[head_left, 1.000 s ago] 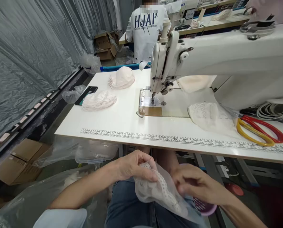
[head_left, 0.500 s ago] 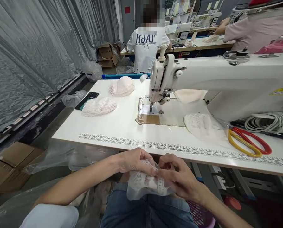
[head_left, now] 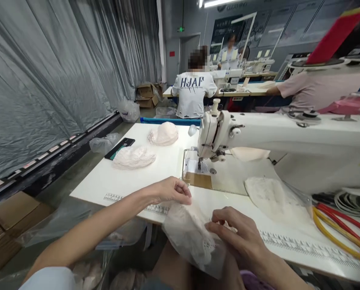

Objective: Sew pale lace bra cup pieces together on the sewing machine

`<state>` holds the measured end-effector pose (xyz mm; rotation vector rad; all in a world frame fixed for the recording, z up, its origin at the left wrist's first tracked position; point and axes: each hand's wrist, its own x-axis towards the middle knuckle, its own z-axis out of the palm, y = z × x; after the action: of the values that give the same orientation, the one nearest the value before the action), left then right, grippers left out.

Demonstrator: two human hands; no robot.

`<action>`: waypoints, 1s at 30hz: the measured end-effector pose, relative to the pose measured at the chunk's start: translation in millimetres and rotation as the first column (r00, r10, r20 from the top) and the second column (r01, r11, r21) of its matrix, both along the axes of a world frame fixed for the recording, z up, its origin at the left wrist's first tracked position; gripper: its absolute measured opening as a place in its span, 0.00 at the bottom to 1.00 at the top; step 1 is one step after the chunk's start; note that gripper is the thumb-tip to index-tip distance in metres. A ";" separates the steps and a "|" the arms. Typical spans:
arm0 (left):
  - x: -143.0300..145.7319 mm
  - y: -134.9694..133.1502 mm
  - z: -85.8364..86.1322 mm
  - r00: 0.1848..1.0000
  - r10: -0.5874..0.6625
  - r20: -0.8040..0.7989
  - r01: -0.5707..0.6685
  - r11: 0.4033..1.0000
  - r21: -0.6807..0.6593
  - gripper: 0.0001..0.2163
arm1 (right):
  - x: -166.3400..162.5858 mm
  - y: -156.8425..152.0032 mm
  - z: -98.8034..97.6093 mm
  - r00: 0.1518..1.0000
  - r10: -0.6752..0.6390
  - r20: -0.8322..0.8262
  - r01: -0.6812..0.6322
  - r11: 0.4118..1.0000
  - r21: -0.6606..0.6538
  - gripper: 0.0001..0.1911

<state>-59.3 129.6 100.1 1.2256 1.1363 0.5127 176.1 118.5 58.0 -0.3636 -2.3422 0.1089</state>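
A pale lace piece with sheer fabric [head_left: 187, 231] hangs between my hands, over the table's front edge. My left hand [head_left: 175, 190] pinches its upper left corner between thumb and fingers. Lower and to the right, my right hand [head_left: 236, 227] is closed on the opposite edge, its fingertips gathering the lace. Just beyond my hands stands a white sewing machine [head_left: 213, 135], its needle area over the metal plate. Another sheer lace piece [head_left: 266, 193] lies to the right of the machine's plate.
A stack of lace pieces [head_left: 134, 157] rests on the table's left, partly over a phone [head_left: 119, 148]. Behind it sits a pale moulded cup [head_left: 164, 133]. Scissors with red and yellow handles [head_left: 340, 229] lie at right. Co-workers sit ahead, one in a white shirt [head_left: 192, 94].
Both hands have moved from above my lap up towards the table, farther apart, and the lace piece now hangs spread between them. The camera view has tilted upward.
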 end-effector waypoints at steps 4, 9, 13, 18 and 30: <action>-5.1 43.4 -1.3 0.962 0.017 -0.272 0.082 0.935 0.345 0.10 | -15.8 40.4 -6.4 0.995 -0.036 0.098 0.029 0.997 0.073 0.12; 4.1 79.3 -15.3 0.903 0.092 -0.419 0.144 0.855 0.498 0.09 | -28.4 74.4 -12.7 0.987 -0.083 0.139 0.084 0.996 -0.004 0.12; 9.5 88.6 -24.6 0.876 0.104 -0.470 0.197 0.813 0.548 0.11 | -28.3 83.7 -14.0 0.987 -0.071 0.141 0.074 0.997 -0.016 0.13; 11.4 88.9 -35.9 0.803 0.198 -0.562 0.297 0.685 0.665 0.15 | -28.6 85.8 -12.9 0.989 -0.070 0.134 0.076 0.996 -0.038 0.14; 12.0 50.7 -40.0 0.688 0.300 -0.661 0.562 0.357 0.746 0.08 | -29.1 85.0 -10.7 0.986 -0.103 0.131 0.109 0.993 -0.035 0.14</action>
<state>-47.3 180.3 60.1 2.7810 1.3734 0.5615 147.0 203.5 47.2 -0.5292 -2.4452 0.0851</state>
